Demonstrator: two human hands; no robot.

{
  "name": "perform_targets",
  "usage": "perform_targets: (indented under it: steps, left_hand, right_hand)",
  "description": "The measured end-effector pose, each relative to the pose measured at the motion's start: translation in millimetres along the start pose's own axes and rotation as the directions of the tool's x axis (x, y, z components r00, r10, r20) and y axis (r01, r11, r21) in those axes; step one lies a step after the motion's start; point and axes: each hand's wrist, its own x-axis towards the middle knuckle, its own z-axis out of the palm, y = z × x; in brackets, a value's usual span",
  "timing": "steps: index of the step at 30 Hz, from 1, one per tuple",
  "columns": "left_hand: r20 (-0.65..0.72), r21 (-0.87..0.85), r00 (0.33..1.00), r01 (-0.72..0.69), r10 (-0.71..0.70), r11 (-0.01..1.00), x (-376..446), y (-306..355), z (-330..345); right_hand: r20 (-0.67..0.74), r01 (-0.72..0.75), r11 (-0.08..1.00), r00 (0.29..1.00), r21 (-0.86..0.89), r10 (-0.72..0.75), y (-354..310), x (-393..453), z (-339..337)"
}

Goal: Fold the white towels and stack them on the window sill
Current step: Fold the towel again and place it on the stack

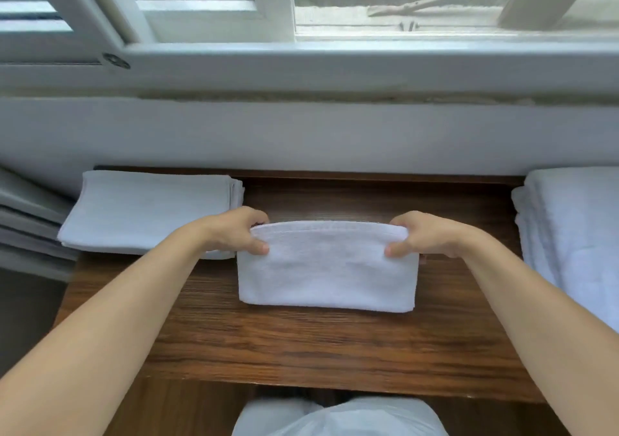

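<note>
Fingers (259, 247) of left hand (234, 231) pinch the top-left corner of the folded towel (326, 278), thumb on the near face, other digits curled behind; right hand (423, 234) does the same at top-right corner, so both hands are clamped on the same cloth. Only one view, head cam, looking down. Towel sits mid bench (301, 345), btwn the two hands, long axis running left-right, top edge lifted a bit w/ lower fold edge resting on the wood. Neither hand nearer, grip is symmetric. Window sill (335, 67) lies straight ahead & above, beyond the pale wall strip, nothing stacked on it that I can see. Next move prob. either one more fold or a lift fwd & up to the sill; judgement only. Left pile (150, 211) of flat folded towels sits just beside the left hand, on the bench's far-left corner; right heap (569, 234) looks bulkier, looser, edge of frame cuts it off. Materials: terry cloth, soft, nubby, hemmed top edge, will sag if held one-handed. Bench is dark wood grain, smooth, hard. Sill & frame painted white, flat.
</note>
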Motion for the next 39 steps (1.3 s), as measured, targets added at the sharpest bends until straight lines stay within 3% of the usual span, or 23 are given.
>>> perform_targets:
  steps: [4, 7, 10, 13, 15, 16, 18, 20, 22, 26, 28, 32, 34, 39]
  left_hand:
    - [-0.088, -0.279, 0.996, -0.016, -0.009, 0.96, -49, -16, -44]
    - [-0.2, -0.435, 0.98, -0.104, 0.017, 0.894, -95, -38, -74]
    - [-0.316, -0.586, 0.948, -0.234, 0.047, 0.776, -133, -78, -92]
    - [-0.463, -0.724, 0.886, -0.399, 0.033, 0.562, -152, -128, -95]
    - [-0.511, -0.796, 0.855, -0.433, -0.087, 0.422, -146, -156, -90]
    - [-0.526, -0.803, 0.838, -0.431, -0.148, 0.411, -143, -174, -89]
    - [-0.573, -0.733, 0.79, -0.376, -0.217, 0.566, -133, -204, -89]
    - [-0.615, -0.562, 0.762, -0.24, -0.205, 0.792, -123, -229, -92]
    - [-0.634, -0.43, 0.746, -0.121, -0.204, 0.895, -113, -248, -102]
    - [-0.673, -0.47, 0.696, -0.142, -0.25, 0.871, -94, -265, -133]
    - [-0.641, -0.532, 0.703, -0.119, -0.307, 0.838, -80, -275, -147]
    - [-0.557, -0.572, 0.714, 0.04, -0.424, 0.819, -60, -296, -149]
    - [-0.582, -0.565, 0.679, 0.058, -0.448, 0.823, -56, -297, -136]
    - [-0.713, -0.517, 0.575, -0.047, -0.4, 0.854, -58, -290, -105]
  right_hand:
    - [-0.012, 0.163, 0.986, 0.987, 0.02, -0.163, -55, -27, -26]
    - [-0.08, 0.266, 0.963, 0.962, 0.038, -0.262, -104, -43, -34]
    - [-0.128, 0.372, 0.907, 0.927, 0.198, -0.353, -146, -49, -17]
    - [-0.191, 0.401, 0.738, 0.915, 0.543, -0.356, -185, -35, 29]
    - [-0.168, 0.33, 0.56, 0.932, 0.76, -0.322, -203, -19, 62]
    - [-0.164, 0.285, 0.495, 0.947, 0.82, -0.275, -213, -7, 83]
    - [-0.207, 0.255, 0.485, 0.967, 0.837, -0.15, -235, 17, 123]
    - [-0.33, 0.277, 0.605, 0.944, 0.746, -0.025, -251, 43, 156]
    - [-0.439, 0.31, 0.676, 0.898, 0.669, 0.023, -267, 62, 176]
    - [-0.567, 0.331, 0.736, 0.819, 0.591, 0.088, -298, 86, 183]
    - [-0.618, 0.336, 0.764, 0.779, 0.551, 0.103, -309, 100, 178]
    - [-0.576, 0.216, 0.818, 0.801, 0.533, 0.164, -310, 131, 180]
    - [-0.568, 0.169, 0.831, 0.798, 0.53, 0.2, -308, 139, 189]
    - [-0.646, 0.168, 0.862, 0.732, 0.479, 0.216, -310, 143, 204]
